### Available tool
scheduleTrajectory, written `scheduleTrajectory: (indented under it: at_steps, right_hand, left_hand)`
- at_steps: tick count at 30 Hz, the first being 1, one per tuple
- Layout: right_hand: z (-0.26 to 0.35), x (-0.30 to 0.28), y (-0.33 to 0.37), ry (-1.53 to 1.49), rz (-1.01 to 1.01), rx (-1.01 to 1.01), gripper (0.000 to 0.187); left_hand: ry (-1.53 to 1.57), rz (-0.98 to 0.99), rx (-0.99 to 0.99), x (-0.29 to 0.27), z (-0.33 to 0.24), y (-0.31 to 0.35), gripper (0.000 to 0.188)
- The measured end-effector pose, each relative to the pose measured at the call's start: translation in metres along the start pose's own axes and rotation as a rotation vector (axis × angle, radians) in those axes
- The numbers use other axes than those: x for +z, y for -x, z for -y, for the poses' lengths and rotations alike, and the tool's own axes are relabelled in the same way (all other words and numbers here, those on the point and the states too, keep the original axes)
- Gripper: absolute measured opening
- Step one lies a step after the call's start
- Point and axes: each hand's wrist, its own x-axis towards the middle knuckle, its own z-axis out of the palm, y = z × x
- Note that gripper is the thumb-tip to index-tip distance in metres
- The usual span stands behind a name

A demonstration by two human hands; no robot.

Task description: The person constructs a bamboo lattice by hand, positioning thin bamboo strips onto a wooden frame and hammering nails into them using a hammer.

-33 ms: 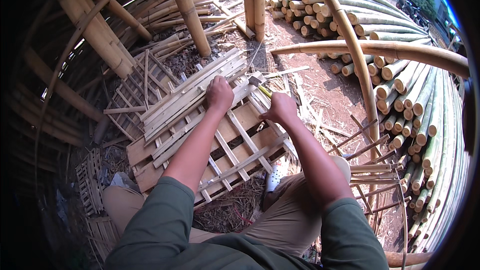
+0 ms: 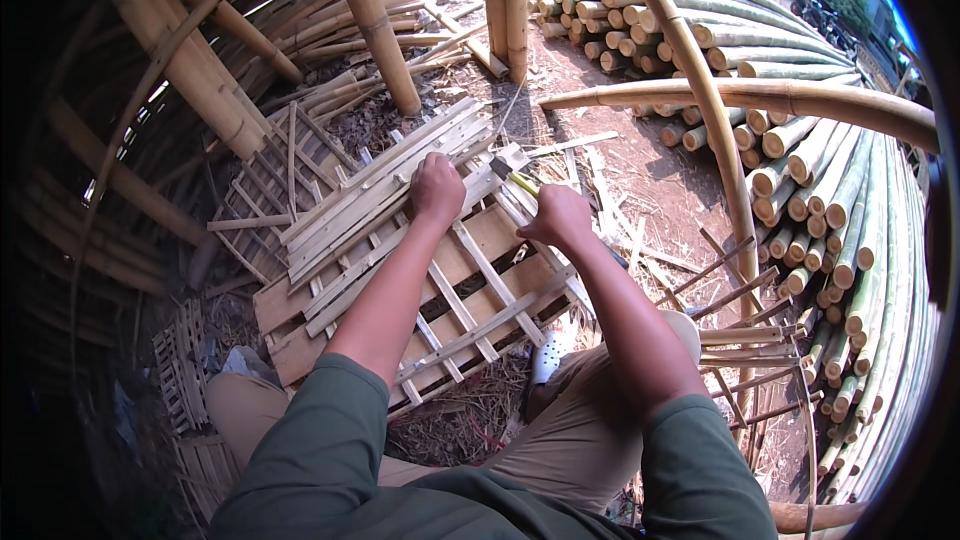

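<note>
My right hand is wrapped round the yellow-green handle of a hammer. The dark hammer head is low over the far right corner of a slatted bamboo panel, close to the slat ends; I cannot tell whether it touches them. My left hand is closed at the edge of several long pale bamboo slats lying side by side across the panel. Its fingertips are hidden, though it seems to grip a slat. Under the crossing strips lie flat brown boards.
Cut bamboo poles are stacked along the right. A curved bamboo pole arches in front of them. Upright bamboo posts stand ahead. A small slatted frame is beside my right knee, and bamboo scraps litter the ground.
The hammer head has shifted slightly to the left and down toward the slat ends, with my right hand moving a little along. My left hand and the slats look the same.
</note>
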Motion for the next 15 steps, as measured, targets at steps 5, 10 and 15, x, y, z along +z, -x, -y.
scheduleTrajectory:
  at_steps: [5,10,15]
  right_hand:
    - [0.012,-0.009,0.007,-0.015,0.004,0.021,0.025]
    - [0.008,-0.007,0.013,-0.008,-0.039,-0.065,0.032]
    - [0.005,0.006,0.011,0.076,0.036,-0.095,0.032]
  left_hand:
    - [0.035,0.074,-0.051,-0.004,0.005,-0.002,0.020]
    - [0.098,0.172,-0.065,-0.009,-0.003,0.000,0.023]
    - [0.018,0.030,0.006,-0.007,-0.005,0.009,0.017]
